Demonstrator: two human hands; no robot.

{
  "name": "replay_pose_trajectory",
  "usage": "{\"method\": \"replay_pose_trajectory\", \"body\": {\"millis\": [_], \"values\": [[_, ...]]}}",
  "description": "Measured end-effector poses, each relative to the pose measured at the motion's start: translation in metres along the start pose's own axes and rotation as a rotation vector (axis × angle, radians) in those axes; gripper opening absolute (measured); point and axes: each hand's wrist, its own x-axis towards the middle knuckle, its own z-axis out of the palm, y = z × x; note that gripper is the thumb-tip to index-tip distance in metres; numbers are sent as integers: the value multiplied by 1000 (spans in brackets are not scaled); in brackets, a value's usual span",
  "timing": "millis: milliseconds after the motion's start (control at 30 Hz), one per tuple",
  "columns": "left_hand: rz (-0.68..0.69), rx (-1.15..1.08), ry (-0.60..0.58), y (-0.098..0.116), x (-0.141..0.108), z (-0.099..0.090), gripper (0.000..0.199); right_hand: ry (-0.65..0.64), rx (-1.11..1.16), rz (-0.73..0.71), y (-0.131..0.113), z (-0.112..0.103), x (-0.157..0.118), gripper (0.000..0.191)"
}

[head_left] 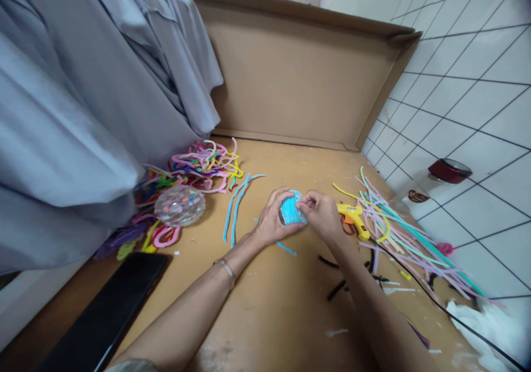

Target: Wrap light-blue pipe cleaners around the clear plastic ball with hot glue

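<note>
Near the middle of the table, my left hand (pixel 274 217) is wrapped round a small round object (pixel 291 209) covered in bright blue rows of pipe cleaner. My right hand (pixel 321 211) pinches at the object's right side; what its fingertips hold is too small to make out. Loose blue pipe cleaners (pixel 236 209) lie left of my left hand, and another blue piece (pixel 286 247) lies just below it. A yellow glue gun (pixel 354 220) rests right of my right hand, its black cord running to the lower right.
Coloured pipe cleaners (pixel 207 164) and a clear ball (pixel 180 205) are at left, above a black phone (pixel 112 305). More pipe cleaners (pixel 406 239) and a red-lidded jar (pixel 435 184) stand by the tiled wall. Cardboard (pixel 302 73) rises behind; grey cloth (pixel 83 95) hangs left.
</note>
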Motion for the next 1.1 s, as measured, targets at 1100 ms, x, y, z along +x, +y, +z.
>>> {"method": "replay_pose_trajectory", "body": {"millis": [1100], "values": [[243,121,-57,-4,-6,-2,62,-33,154,33,38,12,15,63]]}}
